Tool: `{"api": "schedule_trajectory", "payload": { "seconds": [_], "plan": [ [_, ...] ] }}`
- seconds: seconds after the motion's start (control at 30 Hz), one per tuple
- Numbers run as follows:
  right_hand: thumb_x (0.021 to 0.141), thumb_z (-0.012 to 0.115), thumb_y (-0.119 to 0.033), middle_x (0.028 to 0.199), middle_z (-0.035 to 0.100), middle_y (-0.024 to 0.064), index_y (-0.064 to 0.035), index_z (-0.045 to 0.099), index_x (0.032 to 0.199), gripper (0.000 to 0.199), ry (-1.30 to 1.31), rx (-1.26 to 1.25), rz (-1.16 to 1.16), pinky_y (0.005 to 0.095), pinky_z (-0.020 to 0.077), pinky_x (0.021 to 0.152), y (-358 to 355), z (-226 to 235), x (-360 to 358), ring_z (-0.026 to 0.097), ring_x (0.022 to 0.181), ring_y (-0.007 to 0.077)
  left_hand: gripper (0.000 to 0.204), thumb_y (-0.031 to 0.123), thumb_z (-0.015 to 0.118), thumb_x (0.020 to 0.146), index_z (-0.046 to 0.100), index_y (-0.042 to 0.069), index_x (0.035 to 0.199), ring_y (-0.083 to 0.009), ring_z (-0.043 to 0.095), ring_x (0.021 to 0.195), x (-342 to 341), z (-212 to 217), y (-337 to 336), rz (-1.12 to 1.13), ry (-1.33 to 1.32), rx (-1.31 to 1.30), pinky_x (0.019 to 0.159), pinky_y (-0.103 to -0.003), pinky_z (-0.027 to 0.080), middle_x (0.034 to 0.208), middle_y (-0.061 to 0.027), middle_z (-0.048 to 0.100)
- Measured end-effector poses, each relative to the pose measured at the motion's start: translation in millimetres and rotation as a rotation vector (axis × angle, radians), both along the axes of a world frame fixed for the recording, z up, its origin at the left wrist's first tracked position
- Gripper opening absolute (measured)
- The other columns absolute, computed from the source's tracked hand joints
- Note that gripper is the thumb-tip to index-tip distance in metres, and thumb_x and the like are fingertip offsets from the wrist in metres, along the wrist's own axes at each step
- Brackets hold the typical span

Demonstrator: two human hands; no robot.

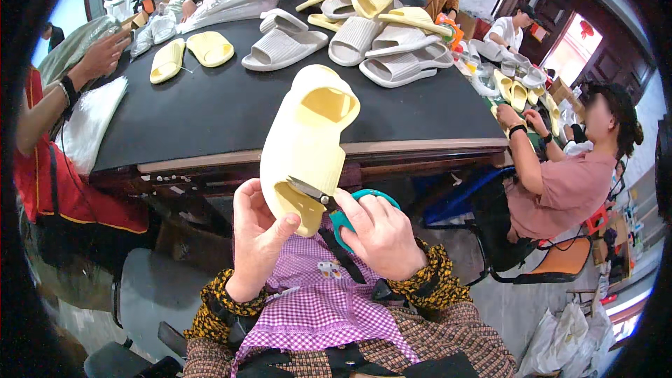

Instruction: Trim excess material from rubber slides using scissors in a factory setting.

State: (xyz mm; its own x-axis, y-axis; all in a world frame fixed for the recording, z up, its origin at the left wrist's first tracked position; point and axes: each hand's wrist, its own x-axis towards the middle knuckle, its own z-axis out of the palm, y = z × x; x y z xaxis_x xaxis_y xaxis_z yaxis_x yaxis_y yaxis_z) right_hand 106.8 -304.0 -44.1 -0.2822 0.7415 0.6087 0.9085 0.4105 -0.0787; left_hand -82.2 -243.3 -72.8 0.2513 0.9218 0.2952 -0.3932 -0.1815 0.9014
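Note:
Pale yellow slide slippers (297,150), seemingly a pair held together, stand upright in front of my chest. My left hand (253,241) grips them at the lower end, thumb in front and fingers behind. Scissors (341,222) with teal handles are in my right hand (383,234), its fingers through and around the loops. Their dark blades point up and left into the lower slipper's opening, against the edge of its strap. Whether the blades touch anything thin there is too small to tell.
A dark-topped table (210,112) lies ahead. On it are a yellow pair (210,49), a pile of grey and yellow slippers (385,35) and clear plastic bags (98,115). Co-workers stand around it; one in a pink shirt (570,178) sits at the right. An empty chair (157,301) is at lower left.

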Motion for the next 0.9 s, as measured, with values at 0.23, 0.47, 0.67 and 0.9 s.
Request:
{"api": "schedule_trajectory", "payload": {
  "seconds": [0.23,0.47,0.67,0.9],
  "plan": [
    [0.071,0.073,-0.007,0.089,0.058,0.0145,0.0,0.052,0.122,0.055,0.26,-0.015,0.076,0.0349,0.053,0.066,3.3,-4.8,6.0,0.062,0.076,0.0271,0.053,0.008,0.066,0.086,0.033,0.0,0.127,-0.0171,0.054,0.107,0.4,0.4,-0.6,0.027,-0.032,-0.043,0.094,-0.032,0.045,0.118,-0.0119,0.051],
    [0.073,0.077,-0.006,0.091,0.061,0.0139,-0.0007,0.053,0.12,0.053,0.508,-0.013,0.02,0.0308,0.053,0.063,7.2,-17.2,12.1,0.064,0.072,0.0207,0.044,0.001,0.056,0.087,0.037,-0.002,0.127,-0.0168,0.055,0.107,-5.9,3.4,3.7,0.075,-0.172,-0.178,0.094,-0.032,0.045,0.118,-0.0118,0.053],
    [0.077,0.073,-0.007,0.092,0.062,0.0142,-0.0036,0.053,0.122,0.049,0.72,-0.073,0.03,0.0316,0.0533,0.069,-0.1,-23.7,16.0,0.066,0.077,0.0217,0.039,0.004,0.051,0.088,0.043,-0.007,0.124,-0.0195,0.059,0.107,-11.2,7.0,7.0,-0.025,-0.2,-0.214,0.094,-0.033,0.047,0.116,-0.0138,0.058],
    [0.079,0.074,-0.007,0.104,0.062,0.0149,0.0001,0.051,0.123,0.051,0.809,0.02,0.054,0.0293,0.0535,0.074,-10.1,-26.2,24.9,0.066,0.082,0.017,0.04,0.006,0.052,0.087,0.045,-0.01,0.123,-0.0223,0.06,0.108,14.6,21.0,21.9,-0.288,-0.129,-0.303,0.095,-0.035,0.048,0.118,-0.0158,0.059]
  ]
}}
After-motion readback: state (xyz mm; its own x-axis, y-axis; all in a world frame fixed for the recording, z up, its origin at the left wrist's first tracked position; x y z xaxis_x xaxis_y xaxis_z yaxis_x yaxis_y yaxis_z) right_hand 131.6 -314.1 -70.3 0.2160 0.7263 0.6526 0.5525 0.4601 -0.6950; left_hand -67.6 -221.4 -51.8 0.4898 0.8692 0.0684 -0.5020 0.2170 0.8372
